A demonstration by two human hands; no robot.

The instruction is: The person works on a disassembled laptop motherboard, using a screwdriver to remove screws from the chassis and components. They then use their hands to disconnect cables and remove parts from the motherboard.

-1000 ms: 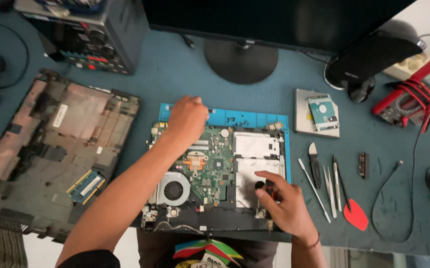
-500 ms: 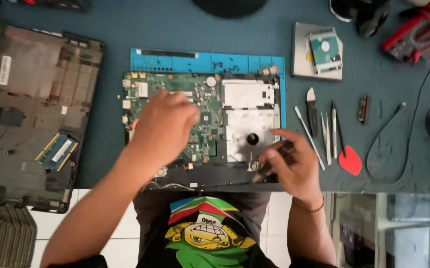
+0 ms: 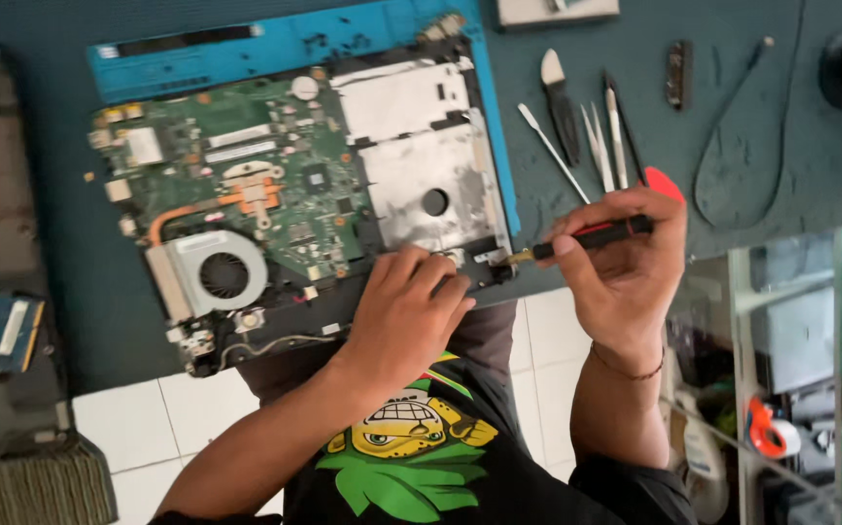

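Observation:
An opened laptop base (image 3: 421, 175) lies on the teal table, showing a green motherboard (image 3: 246, 185), a round fan (image 3: 222, 275) and a silver metal bay. My left hand (image 3: 403, 316) presses on the laptop's near edge, below the silver bay. My right hand (image 3: 620, 262) grips a black and red screwdriver (image 3: 586, 236). Its brass tip points left and meets the laptop's near right corner.
A blue mat (image 3: 275, 44) lies under the laptop's far side. Several pry tools and tweezers (image 3: 586, 126) lie to the right, beside a red pick (image 3: 664, 180) and a thin cable (image 3: 732, 117). A laptop cover with a memory stick (image 3: 3, 331) sits at the left.
The view has dropped toward me and come closer. My left hand slid from the motherboard to the laptop's near edge. My right hand now holds the screwdriver flat at the near right corner.

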